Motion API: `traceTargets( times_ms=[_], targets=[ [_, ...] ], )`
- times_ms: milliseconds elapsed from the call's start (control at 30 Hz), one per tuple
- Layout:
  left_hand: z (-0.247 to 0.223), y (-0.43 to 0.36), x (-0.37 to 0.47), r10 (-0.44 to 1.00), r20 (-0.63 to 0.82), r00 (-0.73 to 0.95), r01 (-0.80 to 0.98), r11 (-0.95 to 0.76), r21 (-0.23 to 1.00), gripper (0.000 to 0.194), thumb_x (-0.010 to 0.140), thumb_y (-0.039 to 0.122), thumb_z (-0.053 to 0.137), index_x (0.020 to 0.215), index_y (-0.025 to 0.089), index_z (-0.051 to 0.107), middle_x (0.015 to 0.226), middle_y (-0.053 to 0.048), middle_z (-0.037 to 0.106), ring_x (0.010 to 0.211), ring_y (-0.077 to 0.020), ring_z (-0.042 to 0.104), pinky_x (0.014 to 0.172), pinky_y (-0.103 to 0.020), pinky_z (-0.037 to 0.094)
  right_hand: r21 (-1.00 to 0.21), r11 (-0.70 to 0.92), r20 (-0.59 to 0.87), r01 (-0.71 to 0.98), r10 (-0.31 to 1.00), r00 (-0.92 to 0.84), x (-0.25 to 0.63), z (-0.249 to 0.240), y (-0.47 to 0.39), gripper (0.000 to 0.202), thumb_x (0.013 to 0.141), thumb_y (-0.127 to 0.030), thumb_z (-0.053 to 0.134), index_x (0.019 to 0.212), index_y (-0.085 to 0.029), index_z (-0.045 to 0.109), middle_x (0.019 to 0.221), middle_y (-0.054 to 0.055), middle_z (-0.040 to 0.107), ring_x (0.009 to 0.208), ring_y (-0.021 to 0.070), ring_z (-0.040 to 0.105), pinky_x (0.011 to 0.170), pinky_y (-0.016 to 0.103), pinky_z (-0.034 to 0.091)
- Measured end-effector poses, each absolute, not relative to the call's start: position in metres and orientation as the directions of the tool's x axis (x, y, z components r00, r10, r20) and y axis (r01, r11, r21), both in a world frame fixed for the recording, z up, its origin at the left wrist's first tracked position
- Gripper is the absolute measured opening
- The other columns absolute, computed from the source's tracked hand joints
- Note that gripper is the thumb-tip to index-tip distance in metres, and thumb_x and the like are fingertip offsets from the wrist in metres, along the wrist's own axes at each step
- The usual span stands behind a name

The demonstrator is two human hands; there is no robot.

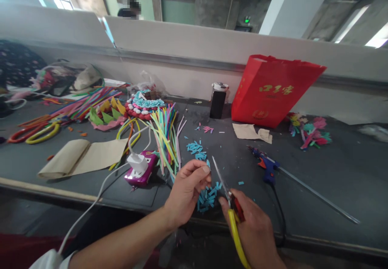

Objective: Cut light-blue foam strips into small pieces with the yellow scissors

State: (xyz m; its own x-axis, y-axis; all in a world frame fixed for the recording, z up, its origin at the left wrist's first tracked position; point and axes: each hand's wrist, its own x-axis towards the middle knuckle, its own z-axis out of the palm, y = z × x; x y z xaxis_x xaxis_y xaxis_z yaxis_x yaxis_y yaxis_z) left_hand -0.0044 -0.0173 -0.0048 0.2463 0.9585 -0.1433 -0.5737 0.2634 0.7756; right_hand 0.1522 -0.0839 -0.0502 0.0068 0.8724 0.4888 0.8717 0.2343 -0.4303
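My left hand [192, 186] is closed in a pinch, and a blue pipe cleaner piece [208, 163] shows at its fingertips; the rest is hidden by the fingers. In my right hand [253, 220] is a pair of scissors [222, 178] with yellow and red handles, its blades pointing up and away beside the left fingertips. Short cut blue pieces [207, 200] lie in a heap between and below the hands. A second pile of blue bits [195, 148] sits just beyond the left hand. Long pastel pipe cleaners [166, 135] lie to its left.
A purple power strip [142, 176] with a white plug and cable stands at left, near a tan paper roll [81, 155]. At right lies a blue glue gun [266, 168] with a long clear stick. A red bag [269, 91] and a bottle [218, 101] stand behind.
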Motion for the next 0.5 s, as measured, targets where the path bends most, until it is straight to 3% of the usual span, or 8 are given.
traceTargets(
  times_ms=[100,200,300,400,500],
  targets=[
    [-0.007,-0.006,-0.008,0.975,-0.1,0.198,-0.498,0.188,0.846,0.014,0.074,0.027,0.072,0.073,0.017,0.062,0.058,0.004,0.056,0.055,-0.008,0.049,0.057,-0.021,0.038,-0.529,0.193,0.444,0.827,0.893,0.076,0.155,-0.043,-0.082,0.026,0.093,-0.044,0.051,0.091,-0.021,0.064,0.069,-0.001,0.067,0.055,0.0125,0.063,0.054,0.02,0.046],
    [-0.012,0.014,-0.015,0.993,-0.026,0.117,-0.296,0.06,0.953,0.015,0.072,0.027,0.072,0.071,0.015,0.063,0.058,0.003,0.057,0.053,-0.0073,0.046,0.054,-0.021,0.034,-0.595,0.191,0.432,0.781,0.895,0.11,0.16,-0.038,-0.08,0.024,0.09,-0.044,0.055,0.088,-0.022,0.064,0.068,-0.002,0.069,0.054,0.011,0.064,0.053,0.018,0.047],
    [-0.017,0.034,-0.022,0.996,-0.036,0.079,-0.118,0.045,0.992,0.019,0.069,0.026,0.072,0.082,0.015,0.067,0.061,0.001,0.062,0.056,-0.0101,0.05,0.054,-0.022,0.035,-0.628,0.194,0.454,0.753,0.878,0.152,0.166,-0.035,-0.079,0.024,0.089,-0.044,0.056,0.085,-0.022,0.065,0.069,-0.002,0.07,0.056,0.0113,0.066,0.055,0.017,0.049],
    [-0.02,0.045,-0.028,0.993,-0.049,0.103,-0.074,0.057,0.996,0.03,0.067,0.025,0.07,0.094,0.014,0.067,0.065,-0.001,0.066,0.058,-0.0117,0.052,0.056,-0.023,0.038,-0.648,0.179,0.457,0.741,0.869,0.19,0.172,-0.036,-0.079,0.025,0.089,-0.044,0.056,0.088,-0.021,0.066,0.075,0.0,0.072,0.061,0.0131,0.068,0.056,0.017,0.05],
    [-0.02,0.048,-0.032,0.999,-0.013,0.03,-0.052,0.014,0.999,0.028,0.068,0.026,0.068,0.093,0.014,0.067,0.067,-0.001,0.066,0.054,-0.0101,0.049,0.056,-0.023,0.038,-0.678,0.149,0.439,0.72,0.867,0.234,0.175,-0.039,-0.082,0.027,0.088,-0.045,0.056,0.09,-0.02,0.067,0.072,0.001,0.07,0.059,0.014,0.066,0.054,0.02,0.049]
  ],
)
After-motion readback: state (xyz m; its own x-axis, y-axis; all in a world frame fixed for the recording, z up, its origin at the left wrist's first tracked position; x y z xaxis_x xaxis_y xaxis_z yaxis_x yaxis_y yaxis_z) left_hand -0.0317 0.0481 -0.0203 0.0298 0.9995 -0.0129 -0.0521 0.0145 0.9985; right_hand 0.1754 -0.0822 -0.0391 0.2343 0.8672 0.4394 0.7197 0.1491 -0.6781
